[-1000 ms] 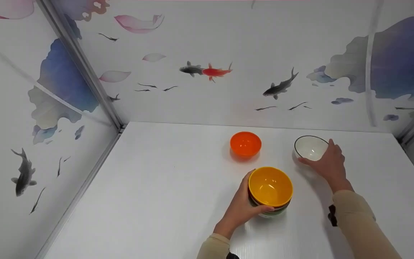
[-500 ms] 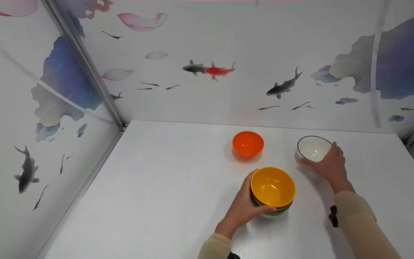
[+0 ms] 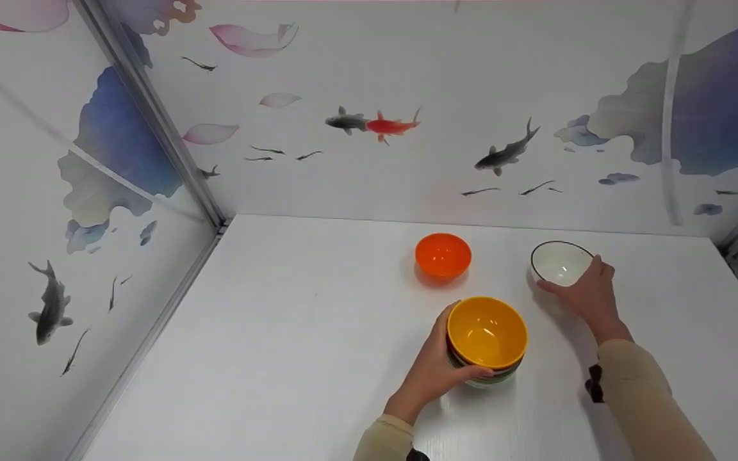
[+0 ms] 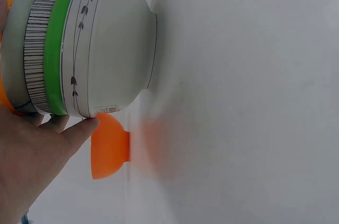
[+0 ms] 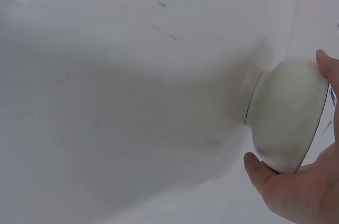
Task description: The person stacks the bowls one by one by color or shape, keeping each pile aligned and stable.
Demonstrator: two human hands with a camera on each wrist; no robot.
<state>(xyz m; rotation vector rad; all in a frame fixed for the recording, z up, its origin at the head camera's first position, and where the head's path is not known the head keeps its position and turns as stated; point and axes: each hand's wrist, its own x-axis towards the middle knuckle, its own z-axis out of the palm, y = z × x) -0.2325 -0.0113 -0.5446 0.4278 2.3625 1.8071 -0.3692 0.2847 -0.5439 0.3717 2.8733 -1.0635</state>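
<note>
My left hand (image 3: pixel 430 368) grips a stack of nested bowls, fingers at the far left side and thumb across the front. A yellow bowl (image 3: pixel 487 333) tops the stack. The left wrist view shows, below it, a band of black stripes, a green bowl (image 4: pixel 59 44) and a lowest white bowl (image 4: pixel 119 49) with a leaf-patterned band. My right hand (image 3: pixel 587 294) holds a white bowl (image 3: pixel 558 264) with a dark rim, thumb on the near side and fingers at the right rim. In the right wrist view this bowl's foot is at the white table surface.
An orange bowl (image 3: pixel 442 256) stands upright on the white table (image 3: pixel 266 346), behind the stack and left of the white bowl. A wall (image 3: pixel 369 186) painted with fish and petals closes the back. Another painted wall (image 3: pixel 10 192) stands at the left, with a metal corner post.
The head view shifted slightly early on, so everything sits a little further right in the picture. Both hands keep their holds, and the bowls stay in place.
</note>
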